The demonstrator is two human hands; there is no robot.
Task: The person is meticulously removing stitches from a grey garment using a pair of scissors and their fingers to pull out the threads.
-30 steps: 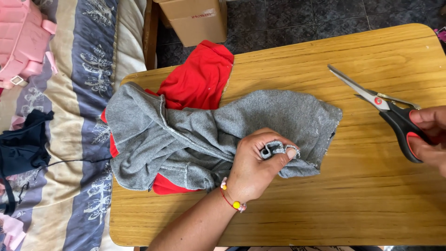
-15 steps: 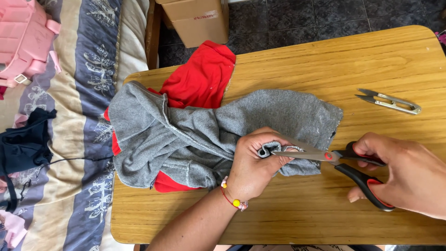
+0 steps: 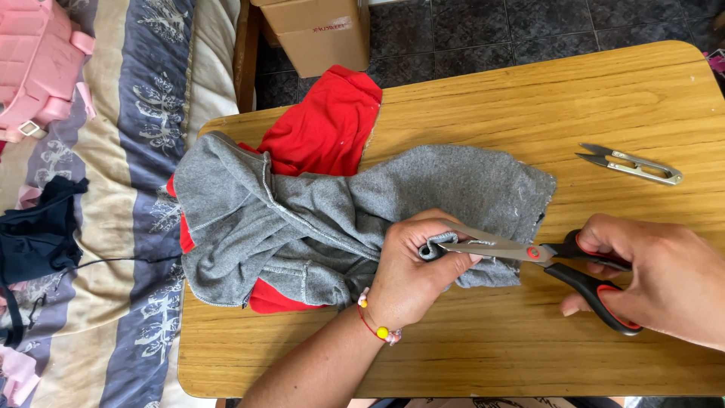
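the left hand (image 3: 414, 272) is closed on a bunched fold of the grey cloth (image 3: 340, 219), pinched up between thumb and fingers near the cloth's near right edge. the right hand (image 3: 664, 279) is curled through the black and red handles of the scissors (image 3: 544, 257), held firmly, with the blades pointed left and their tips laid at the pinched fold, just beside the left fingers. whether the blades are parted cannot be told. the grey cloth is spread across the middle of the wooden table (image 3: 529, 98), crumpled at its left end. a red cloth (image 3: 321, 128) is lain under it, showing at the far side and at the near left. small metal snips (image 3: 630, 164) are left on the table to the far right, well apart from the hands. a cardboard box (image 3: 317, 30) is seen beyond the table, and a striped bedcover (image 3: 128, 113) to the left.
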